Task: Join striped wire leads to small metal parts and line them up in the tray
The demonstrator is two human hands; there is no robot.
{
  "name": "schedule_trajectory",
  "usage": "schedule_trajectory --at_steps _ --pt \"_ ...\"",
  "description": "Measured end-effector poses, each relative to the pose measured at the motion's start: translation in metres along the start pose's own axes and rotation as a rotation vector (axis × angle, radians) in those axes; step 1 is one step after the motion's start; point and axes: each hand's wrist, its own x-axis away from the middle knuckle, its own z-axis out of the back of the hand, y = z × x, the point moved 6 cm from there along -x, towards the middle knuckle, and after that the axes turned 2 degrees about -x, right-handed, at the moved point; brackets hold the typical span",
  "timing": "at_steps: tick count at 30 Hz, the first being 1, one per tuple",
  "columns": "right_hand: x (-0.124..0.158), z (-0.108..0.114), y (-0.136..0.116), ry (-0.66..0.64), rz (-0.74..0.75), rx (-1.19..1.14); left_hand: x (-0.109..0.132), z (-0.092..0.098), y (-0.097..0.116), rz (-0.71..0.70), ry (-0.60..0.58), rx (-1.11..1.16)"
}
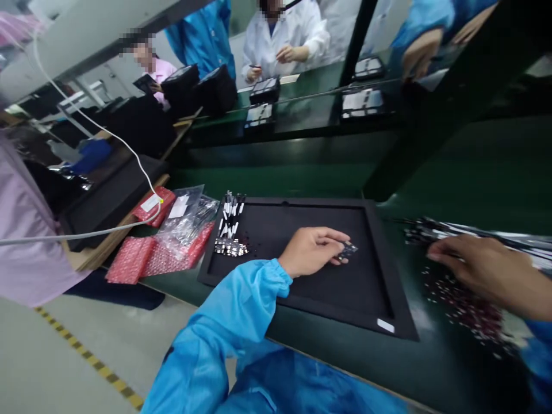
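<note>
My left hand (311,250) pinches a small dark circuit board (348,250) between thumb and fingers, above the black foam tray (276,224). In the tray's left end lie several small black-and-white strips (230,213) and a cluster of shiny metallic pieces (231,248). At the right, my right hand (483,264) reaches over the bench with its fingertips drawn together beside a bundle of dark and white strips (425,228). Whatever its fingertips may hold is hidden. Below that hand spreads a loose pile of tiny dark-red and white parts (474,313).
Red bubble-wrap packs (131,259) and a clear plastic bag (185,221) lie left of the tray. A white cable (129,150) hangs across the left side. One dark post (414,138) rises behind the bench. Across it, people work near black trays (362,103).
</note>
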Motion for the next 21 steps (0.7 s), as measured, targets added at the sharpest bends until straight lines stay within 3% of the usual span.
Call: schedule_trajectory --at_steps 3,8,13,16,18,21 --pt "0.003 0.002 -0.009 0.059 0.091 -0.016 0.000 0.004 -0.004 0.028 0.010 0.142" --pt "0.007 0.050 -0.036 0.278 0.098 -0.027 0.005 0.012 0.000 0.036 0.031 0.287" --pt "0.016 0.104 -0.045 0.618 -0.122 -0.199 0.004 0.018 0.006 0.024 0.048 0.301" --pt "0.030 0.121 -0.065 0.791 -0.192 -0.238 0.005 0.018 0.008 0.015 0.066 0.290" --pt "0.034 0.125 -0.090 0.813 -0.151 -0.246 0.005 0.018 0.009 -0.003 0.090 0.273" --pt "0.031 0.118 -0.136 0.711 0.007 -0.371 0.006 0.017 0.009 -0.020 0.096 0.210"
